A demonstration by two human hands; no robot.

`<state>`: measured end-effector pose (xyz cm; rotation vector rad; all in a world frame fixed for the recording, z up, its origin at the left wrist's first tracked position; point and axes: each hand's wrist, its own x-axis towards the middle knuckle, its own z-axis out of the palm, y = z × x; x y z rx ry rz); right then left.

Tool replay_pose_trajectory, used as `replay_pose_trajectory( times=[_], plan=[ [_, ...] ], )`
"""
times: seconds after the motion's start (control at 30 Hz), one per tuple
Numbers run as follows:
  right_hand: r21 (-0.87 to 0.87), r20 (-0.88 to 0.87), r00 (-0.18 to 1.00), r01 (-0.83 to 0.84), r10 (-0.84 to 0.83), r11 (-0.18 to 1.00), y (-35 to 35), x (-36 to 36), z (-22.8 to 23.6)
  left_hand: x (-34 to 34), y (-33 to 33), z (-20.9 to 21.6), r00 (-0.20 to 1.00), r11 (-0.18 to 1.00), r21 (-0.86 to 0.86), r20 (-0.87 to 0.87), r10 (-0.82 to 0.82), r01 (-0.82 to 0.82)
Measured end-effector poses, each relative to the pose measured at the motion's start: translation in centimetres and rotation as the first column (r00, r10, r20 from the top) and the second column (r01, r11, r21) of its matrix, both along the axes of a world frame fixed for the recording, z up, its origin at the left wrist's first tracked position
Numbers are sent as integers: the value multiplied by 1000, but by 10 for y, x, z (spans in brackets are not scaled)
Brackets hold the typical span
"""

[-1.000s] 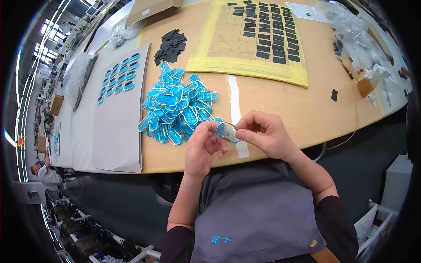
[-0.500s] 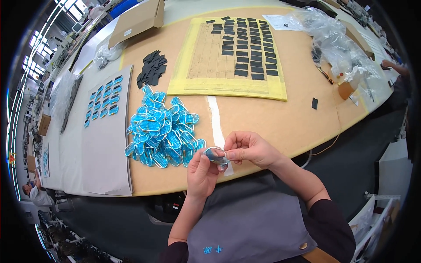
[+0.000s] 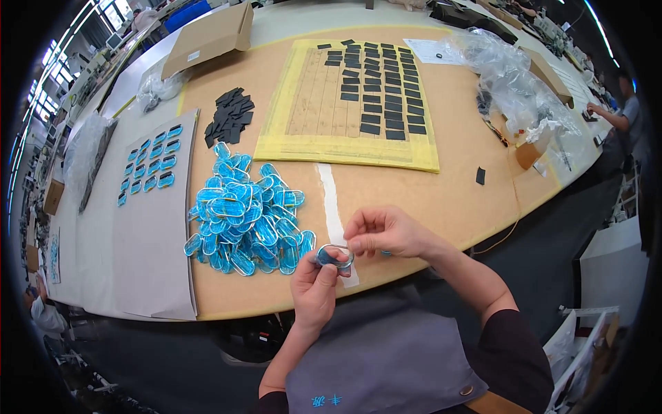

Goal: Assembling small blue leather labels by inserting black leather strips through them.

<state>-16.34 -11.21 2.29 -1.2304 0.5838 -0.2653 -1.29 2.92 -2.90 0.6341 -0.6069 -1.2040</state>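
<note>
My left hand [image 3: 315, 290] grips an oval patch [image 3: 334, 256] with a pale rim and a bluish, see-through middle, a fingertip showing at its centre. Against the upper right of that rim, the thumb and forefinger of my right hand [image 3: 386, 233] are pinched together; what lies between them is too small to make out. Left of my hands rises a loose pile of blue oval patches [image 3: 238, 210] with pale rims. A small blue bit [image 3: 385, 253] shows on the table just below my right hand.
Blue ovals with dark strips stand in rows on a grey board [image 3: 155, 241] at the left. Black rectangles [image 3: 229, 117] lie heaped behind the pile; others line a yellow-edged board [image 3: 276, 138]. A single black piece [image 3: 480, 176], crumpled plastic [image 3: 500, 83] and a carton [image 3: 210, 40] lie farther out.
My right fingertips have shifted from the patch's right end to its upper rim, and the patch has tilted in my left hand. The whole view has swung slightly.
</note>
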Motion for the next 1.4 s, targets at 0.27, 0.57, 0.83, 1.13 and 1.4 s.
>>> replay_pose_trajectory(
  times=[0.27, 0.57, 0.83, 1.13, 1.4],
  plan=[
    [-868, -235, 768, 111, -596, 485, -158, -31, -12, 7, 6, -12, 995, 993, 115, -102, -6, 18],
    [-740, -533, 713, -131, -457, 660, -169, -32, 4, 8, -1, -9, 991, 994, 101, -133, -20, 34],
    [-959, 275, 961, 273, -22, -79, -80, -21, 18, 5, 0, -7, 998, 999, 34, -69, 8, -5],
    [-795, 211, 978, 170, 3, 582, -10, -3, 26, 8, -7, 10, 963, 999, -4, 266, 35, -35],
    [-30, -97, 995, -21, 18, 999, -1, 7, 26, 15, -4, 21, 875, 995, 101, 483, -28, -25]
  ],
)
